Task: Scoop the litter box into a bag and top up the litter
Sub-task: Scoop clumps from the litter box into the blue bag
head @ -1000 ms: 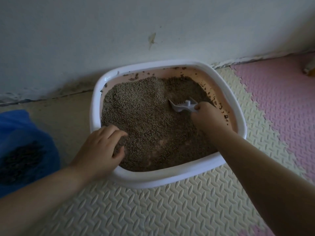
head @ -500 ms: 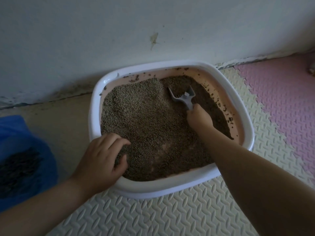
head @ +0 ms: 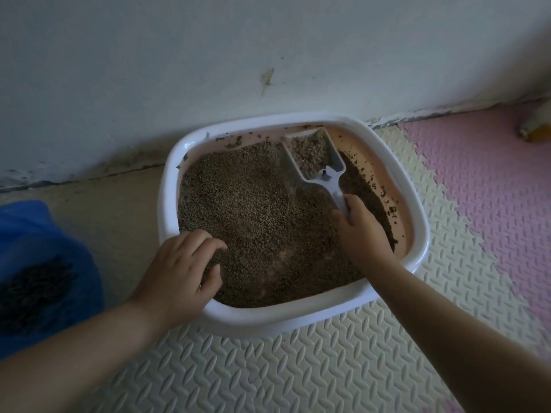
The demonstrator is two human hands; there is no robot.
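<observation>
A white litter box (head: 417, 204) with a pink inner wall sits on the floor against the wall, holding brown granular litter (head: 253, 210). My right hand (head: 360, 231) grips the handle of a white scoop (head: 322, 159), whose blade is lifted at the box's far right corner and is loaded with litter. My left hand (head: 179, 275) grips the box's near left rim, fingers curled over it onto the litter. A blue bag (head: 59, 248) with dark litter inside lies at the far left.
A grey wall (head: 268, 55) stands right behind the box. Cream foam mat tiles (head: 268, 368) cover the floor in front, pink tiles (head: 492, 189) to the right. A small yellowish object (head: 536, 126) sits at the right edge.
My right hand has pushed the scoop from the middle of the litter to the far right corner and raised it full of litter. My left hand stays on the rim.
</observation>
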